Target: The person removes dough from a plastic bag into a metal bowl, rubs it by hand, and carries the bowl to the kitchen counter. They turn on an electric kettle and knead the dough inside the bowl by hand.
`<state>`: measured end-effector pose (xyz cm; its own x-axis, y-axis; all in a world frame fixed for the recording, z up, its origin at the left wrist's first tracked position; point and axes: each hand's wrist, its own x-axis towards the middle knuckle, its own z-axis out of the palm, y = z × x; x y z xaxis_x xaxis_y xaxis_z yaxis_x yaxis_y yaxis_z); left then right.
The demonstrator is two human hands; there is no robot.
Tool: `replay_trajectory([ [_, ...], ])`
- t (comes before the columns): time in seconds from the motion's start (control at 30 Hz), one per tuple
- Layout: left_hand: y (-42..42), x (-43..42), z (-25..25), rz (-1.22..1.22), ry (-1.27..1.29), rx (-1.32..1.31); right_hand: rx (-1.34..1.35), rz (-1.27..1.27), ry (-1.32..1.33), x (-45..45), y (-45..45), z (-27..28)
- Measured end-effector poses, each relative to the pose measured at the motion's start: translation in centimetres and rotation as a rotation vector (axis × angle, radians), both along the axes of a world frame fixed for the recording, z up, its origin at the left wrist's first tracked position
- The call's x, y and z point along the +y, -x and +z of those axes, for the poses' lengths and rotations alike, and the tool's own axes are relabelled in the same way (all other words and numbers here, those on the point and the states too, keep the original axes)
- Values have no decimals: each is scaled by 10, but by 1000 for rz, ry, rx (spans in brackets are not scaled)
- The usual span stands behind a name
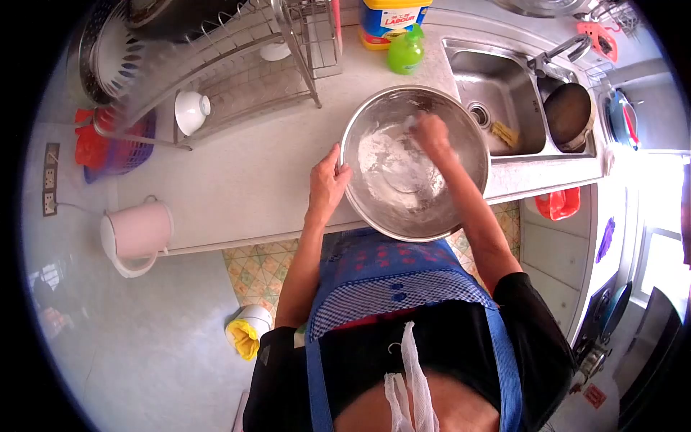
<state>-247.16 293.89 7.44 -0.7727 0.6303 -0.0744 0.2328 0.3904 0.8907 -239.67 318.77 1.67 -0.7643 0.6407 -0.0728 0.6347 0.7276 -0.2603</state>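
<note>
A large stainless steel mixing bowl (360,189) stands at the counter's front edge, against my apron. White powder that looks like flour (385,160) coats its bottom and part of its wall. My left hand (329,186) grips the bowl's left rim, thumb toward the rim. Inside the bowl, near its far right part, my right hand (430,135) is closed, knuckles up. Something pale shows at its fingertips, too blurred to name.
Behind the bowl stand a green pump bottle (407,52) and a blue-yellow tub (392,20). To the right is a steel sink (497,90) with a wok (567,115). A dish rack (237,83), white bowl (191,113) and pink kettle (140,232) are left.
</note>
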Motion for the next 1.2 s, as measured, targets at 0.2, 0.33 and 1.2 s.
replay_trajectory([
  [0.2, 1, 1, 5, -18, 8, 32, 75, 533, 73, -19, -12, -15],
  [0.33, -3, 1, 10, -18, 44, 84, -21, 63, 41, 12, -56, 23],
  [1.2, 3, 0, -10, -10, -74, 95, 159, -151, 59, 7, -48, 2],
])
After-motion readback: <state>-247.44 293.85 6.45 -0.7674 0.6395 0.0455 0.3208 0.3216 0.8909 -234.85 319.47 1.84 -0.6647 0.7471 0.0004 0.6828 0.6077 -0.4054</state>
